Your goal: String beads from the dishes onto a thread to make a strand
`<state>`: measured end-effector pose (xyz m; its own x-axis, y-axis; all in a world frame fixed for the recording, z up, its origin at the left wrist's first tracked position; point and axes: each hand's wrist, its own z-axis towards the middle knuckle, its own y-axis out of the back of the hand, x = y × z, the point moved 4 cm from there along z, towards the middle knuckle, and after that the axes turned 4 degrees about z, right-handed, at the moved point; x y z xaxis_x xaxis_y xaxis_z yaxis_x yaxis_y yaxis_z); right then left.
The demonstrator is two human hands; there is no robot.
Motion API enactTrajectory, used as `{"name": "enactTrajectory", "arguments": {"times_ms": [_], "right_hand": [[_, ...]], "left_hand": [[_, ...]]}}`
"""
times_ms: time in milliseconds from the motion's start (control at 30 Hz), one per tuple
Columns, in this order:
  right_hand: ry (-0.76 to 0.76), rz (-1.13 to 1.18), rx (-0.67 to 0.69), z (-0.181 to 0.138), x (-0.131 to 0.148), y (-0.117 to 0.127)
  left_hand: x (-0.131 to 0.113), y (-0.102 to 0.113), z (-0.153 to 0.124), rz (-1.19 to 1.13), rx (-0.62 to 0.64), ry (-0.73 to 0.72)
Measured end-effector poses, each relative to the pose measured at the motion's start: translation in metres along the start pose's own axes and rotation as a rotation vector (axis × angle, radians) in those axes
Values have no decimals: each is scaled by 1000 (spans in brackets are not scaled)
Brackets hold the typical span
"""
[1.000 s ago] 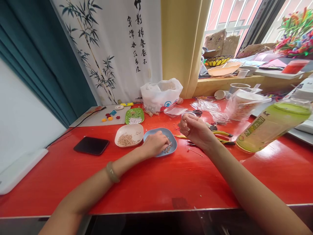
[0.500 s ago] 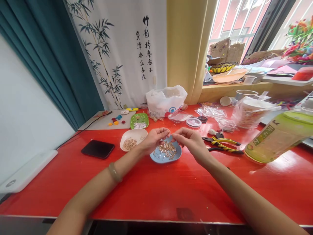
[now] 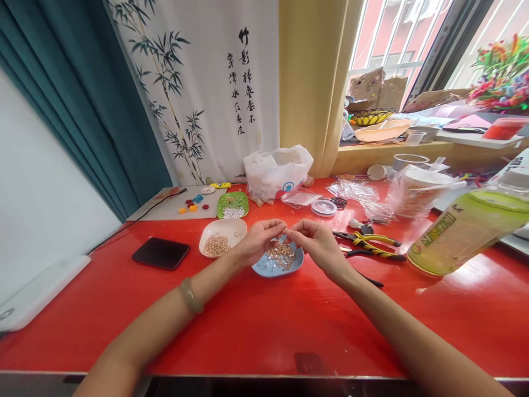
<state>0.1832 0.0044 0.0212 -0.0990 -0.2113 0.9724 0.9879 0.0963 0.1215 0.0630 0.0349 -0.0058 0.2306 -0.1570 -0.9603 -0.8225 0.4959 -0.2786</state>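
Note:
Both hands meet just above a blue dish [image 3: 268, 268] holding several small gold-coloured metal pieces. My left hand [image 3: 258, 241] is pinched shut, fingertips up by the right hand's; what it grips is too small to name. My right hand [image 3: 316, 242] is also pinched shut, thumb and forefinger pointing left toward the left fingertips, holding something tiny I cannot make out. A green bangle sits on my left wrist. Left of the blue dish stands a white dish [image 3: 231, 230] with gold beads, and behind it a green dish [image 3: 233, 200] with pale beads.
Yellow-handled pliers [image 3: 372, 245] lie right of my hands on the red table [image 3: 264, 325]. A green drink bottle [image 3: 463, 231] lies at the right. A black phone [image 3: 160, 253] rests at the left. A white plastic bag [image 3: 276, 168], a cord spool [image 3: 324, 207] and clear packets sit behind.
A second ago my left hand was down in the blue dish and my right hand was raised apart. Both hands then came together over the dish and have stayed pinched there.

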Motion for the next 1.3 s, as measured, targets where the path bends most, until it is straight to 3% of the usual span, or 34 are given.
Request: {"name": "enactTrajectory", "arguments": {"times_ms": [1300], "right_hand": [[-63,-8,-11,1,-1,2]], "left_hand": [[4,0,1,-42,-38,-48]]}}
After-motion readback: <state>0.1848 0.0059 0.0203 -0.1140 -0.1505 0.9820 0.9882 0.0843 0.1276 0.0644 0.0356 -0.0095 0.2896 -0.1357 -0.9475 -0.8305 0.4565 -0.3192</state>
